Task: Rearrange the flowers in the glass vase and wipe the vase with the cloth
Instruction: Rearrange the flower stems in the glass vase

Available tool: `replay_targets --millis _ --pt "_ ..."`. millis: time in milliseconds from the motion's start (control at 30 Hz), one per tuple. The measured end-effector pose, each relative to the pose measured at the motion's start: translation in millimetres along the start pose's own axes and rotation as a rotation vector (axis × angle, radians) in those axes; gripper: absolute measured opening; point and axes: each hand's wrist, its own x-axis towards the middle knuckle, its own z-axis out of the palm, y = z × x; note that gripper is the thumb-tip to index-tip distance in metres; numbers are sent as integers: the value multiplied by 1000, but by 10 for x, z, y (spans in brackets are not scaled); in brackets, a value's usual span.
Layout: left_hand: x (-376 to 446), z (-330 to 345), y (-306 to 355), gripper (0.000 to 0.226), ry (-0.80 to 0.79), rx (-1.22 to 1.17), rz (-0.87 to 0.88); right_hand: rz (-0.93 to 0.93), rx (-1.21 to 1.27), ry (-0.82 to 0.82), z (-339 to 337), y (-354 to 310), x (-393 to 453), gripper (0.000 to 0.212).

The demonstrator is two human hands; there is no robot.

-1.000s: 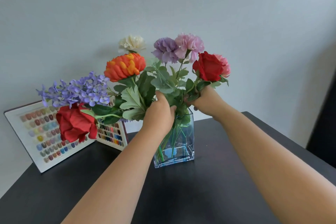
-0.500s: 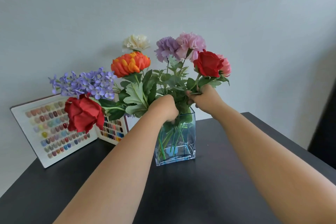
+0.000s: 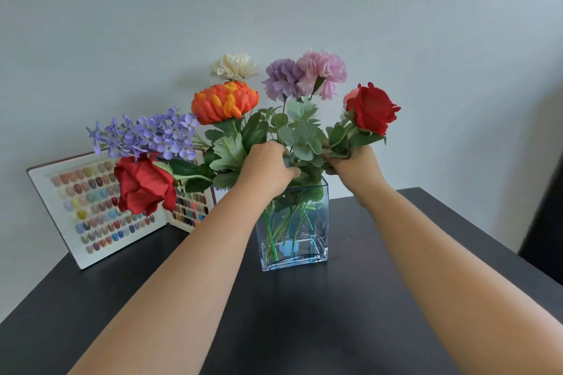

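A square glass vase [image 3: 320,231] stands on the black table [image 3: 304,313] with several green stems in it. My left hand [image 3: 268,166] is closed around the bunched stems and leaves just above the vase's rim. My right hand [image 3: 355,166] grips the stem of a red rose [image 3: 373,108], which leans out to the right. An orange flower [image 3: 225,102], a cream one [image 3: 234,66], two pale purple and pink carnations [image 3: 304,74], a lilac spray [image 3: 146,134] and a second red rose [image 3: 143,184] fan out to the left. No cloth is in view.
An open display book of coloured nail samples [image 3: 91,210] leans against the grey wall behind the flowers at the left. A dark object [image 3: 545,207] stands past the table's right edge.
My right hand has pulled the red rose outward to the right, away from the carnations. My left hand stays closed on the stems. The view has shifted slightly.
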Motion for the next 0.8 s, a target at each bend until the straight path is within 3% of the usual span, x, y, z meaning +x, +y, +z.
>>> replay_targets --millis 100,233,667,800 --pt "11 12 -5 23 -23 -25 1 -1 -59 -11 66 3 9 13" --pt "29 76 -35 20 13 129 9 58 -144 -27 92 -23 54 19" --pt "-35 230 -37 9 -57 286 -50 122 -60 9 83 62 -6 12" --pt "-196 162 -71 28 -11 167 -6 130 -112 -1 70 97 -97 34"
